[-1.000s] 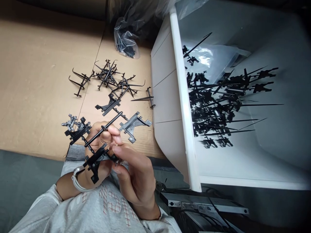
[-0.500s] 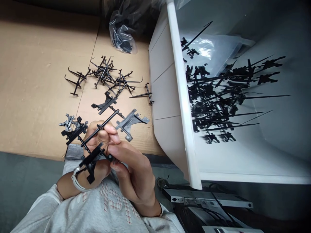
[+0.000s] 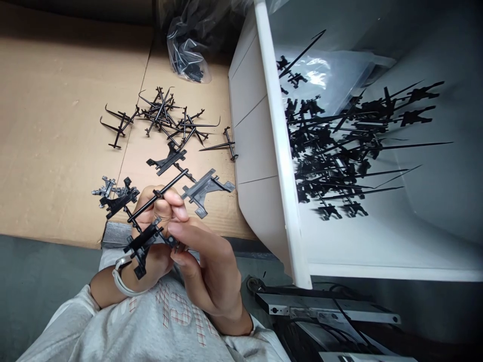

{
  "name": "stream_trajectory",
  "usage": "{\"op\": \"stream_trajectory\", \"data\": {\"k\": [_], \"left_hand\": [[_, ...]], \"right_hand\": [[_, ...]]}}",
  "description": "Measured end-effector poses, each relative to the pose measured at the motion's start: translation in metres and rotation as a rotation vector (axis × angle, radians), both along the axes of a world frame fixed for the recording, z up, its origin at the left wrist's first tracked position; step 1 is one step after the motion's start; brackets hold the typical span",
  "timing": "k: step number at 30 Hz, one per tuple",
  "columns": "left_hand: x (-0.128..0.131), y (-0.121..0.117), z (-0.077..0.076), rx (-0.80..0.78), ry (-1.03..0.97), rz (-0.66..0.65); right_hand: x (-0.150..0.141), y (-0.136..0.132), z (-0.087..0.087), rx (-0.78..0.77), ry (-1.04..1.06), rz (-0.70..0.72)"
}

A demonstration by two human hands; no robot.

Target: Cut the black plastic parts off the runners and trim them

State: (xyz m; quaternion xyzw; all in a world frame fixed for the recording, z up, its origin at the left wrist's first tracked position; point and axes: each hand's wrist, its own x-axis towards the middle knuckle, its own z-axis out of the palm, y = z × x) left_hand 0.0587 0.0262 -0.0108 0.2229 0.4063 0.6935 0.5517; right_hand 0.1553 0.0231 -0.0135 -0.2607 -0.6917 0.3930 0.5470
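Observation:
A black plastic sprue [image 3: 160, 193] with several bracket-shaped parts on its branches is held up in front of my chest. My left hand [image 3: 156, 213] is closed on the sprue from behind, its fingers curled by the central stem. My right hand [image 3: 211, 266] pinches the end of the lower bracket part [image 3: 145, 244] between thumb and fingers. The pale grey-looking bracket part [image 3: 207, 191] sticks out just above my right hand. My hands are close together, and some of the left fingers are hidden behind the sprue.
Bare sprue stems [image 3: 162, 115] lie piled on the cardboard [image 3: 68, 141]. A few loose bracket parts [image 3: 106, 186] sit near its front edge. On the right a white bin [image 3: 260, 146] holds many full sprues [image 3: 335, 146]. A clear plastic bag [image 3: 188, 55] is behind.
The sprue and both hands stay nearly in place, with the sprue tilted very slightly. The whole view has shifted a little. Both hands keep their hold.

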Motion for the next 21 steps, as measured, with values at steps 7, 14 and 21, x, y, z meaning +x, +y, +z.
{"op": "stream_trajectory", "data": {"k": [7,14,21], "left_hand": [[-0.0009,0.0012,0.0043,0.023,-0.022,-0.026],[-0.0014,0.0052,0.0057,0.048,-0.019,-0.021],[0.0035,0.0071,0.0092,0.054,-0.012,0.044]], "right_hand": [[-0.0019,0.0005,-0.0026,-0.022,0.071,0.032],[-0.0007,0.0018,-0.0052,0.000,0.087,0.039],[-0.0011,0.0008,-0.0011,-0.044,0.105,0.010]]}}
